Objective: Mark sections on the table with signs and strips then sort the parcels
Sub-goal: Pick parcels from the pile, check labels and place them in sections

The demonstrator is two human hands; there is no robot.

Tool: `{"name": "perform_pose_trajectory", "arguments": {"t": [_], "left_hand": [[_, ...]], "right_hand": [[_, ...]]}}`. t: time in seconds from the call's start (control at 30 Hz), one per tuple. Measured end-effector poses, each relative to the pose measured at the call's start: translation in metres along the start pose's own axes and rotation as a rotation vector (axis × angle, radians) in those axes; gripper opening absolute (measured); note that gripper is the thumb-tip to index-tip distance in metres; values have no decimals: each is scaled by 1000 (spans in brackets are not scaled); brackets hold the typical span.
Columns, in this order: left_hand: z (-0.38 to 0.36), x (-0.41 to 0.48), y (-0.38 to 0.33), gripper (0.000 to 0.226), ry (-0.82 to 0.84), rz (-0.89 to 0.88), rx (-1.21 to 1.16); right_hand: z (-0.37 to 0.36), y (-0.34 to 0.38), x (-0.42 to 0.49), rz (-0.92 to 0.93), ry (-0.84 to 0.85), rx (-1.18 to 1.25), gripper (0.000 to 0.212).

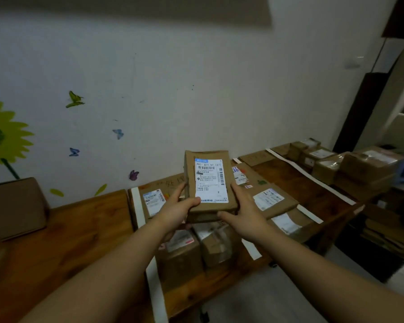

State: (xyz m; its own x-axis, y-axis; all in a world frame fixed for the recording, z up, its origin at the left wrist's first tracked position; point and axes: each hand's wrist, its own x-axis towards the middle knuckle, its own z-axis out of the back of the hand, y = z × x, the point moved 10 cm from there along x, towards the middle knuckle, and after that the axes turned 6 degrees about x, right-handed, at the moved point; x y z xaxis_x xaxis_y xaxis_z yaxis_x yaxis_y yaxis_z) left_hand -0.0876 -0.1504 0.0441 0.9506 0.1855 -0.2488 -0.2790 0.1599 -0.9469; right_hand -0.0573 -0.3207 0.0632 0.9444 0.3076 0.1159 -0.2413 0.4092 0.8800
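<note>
This looks like a room in a home serving as a small parcel-sorting spot. Beyond my left hand (175, 206), the white wall (196, 89) carries a sunflower decal (2, 138) and butterfly stickers (75, 100), a homely touch. Under both hands a wooden table (79, 241) is divided by white strips (313, 179) and loaded with cardboard parcels (282, 207) bearing printed shipping labels. The parcel (210, 183) that I grip with my left hand and right hand (245, 217) has one too. Far to the right of my right hand, stacked boxes (369, 166) crowd the table end.
</note>
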Motion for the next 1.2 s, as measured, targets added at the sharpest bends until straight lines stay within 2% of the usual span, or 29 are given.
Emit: {"name": "perform_pose_trajectory", "arguments": {"t": [0.13, 0.37, 0.63, 0.73, 0.8, 0.87, 0.9, 0.97, 1.1, 1.17, 1.2], "left_hand": [[-25, 3, 3, 65, 2, 33, 1], [-5, 31, 15, 41, -11, 136, 88], [28, 90, 18, 21, -34, 183, -18], [41, 108, 21, 20, -41, 196, 18], [51, 115, 23, 20, -46, 212, 38], [62, 121, 25, 19, -59, 226, 62], [69, 125, 24, 19, -86, 216, 56], [85, 135, 26, 21, -194, 221, 1], [95, 149, 43, 39, -333, 364, -15], [102, 155, 46, 37, -461, 365, -105], [110, 157, 49, 45, -543, 347, -147]], "right_hand": [[13, -17, 8, 31, 70, -24, 75], [-7, -25, 52, 27, 132, -77, 54], [-32, -33, 118, -18, 207, -83, 49], [-34, -40, 145, -51, 155, -14, 51], [-31, -50, 160, -97, 102, 7, 62], [-33, -64, 174, -175, 136, 89, 76], [-39, -69, 181, -204, 188, 126, 76], [-49, -70, 192, -201, 271, 115, 59], [-64, -69, 210, -178, 282, 134, 41], [-75, -68, 219, -167, 321, 146, 22], [-80, -70, 224, -172, 329, 158, 16]]}}
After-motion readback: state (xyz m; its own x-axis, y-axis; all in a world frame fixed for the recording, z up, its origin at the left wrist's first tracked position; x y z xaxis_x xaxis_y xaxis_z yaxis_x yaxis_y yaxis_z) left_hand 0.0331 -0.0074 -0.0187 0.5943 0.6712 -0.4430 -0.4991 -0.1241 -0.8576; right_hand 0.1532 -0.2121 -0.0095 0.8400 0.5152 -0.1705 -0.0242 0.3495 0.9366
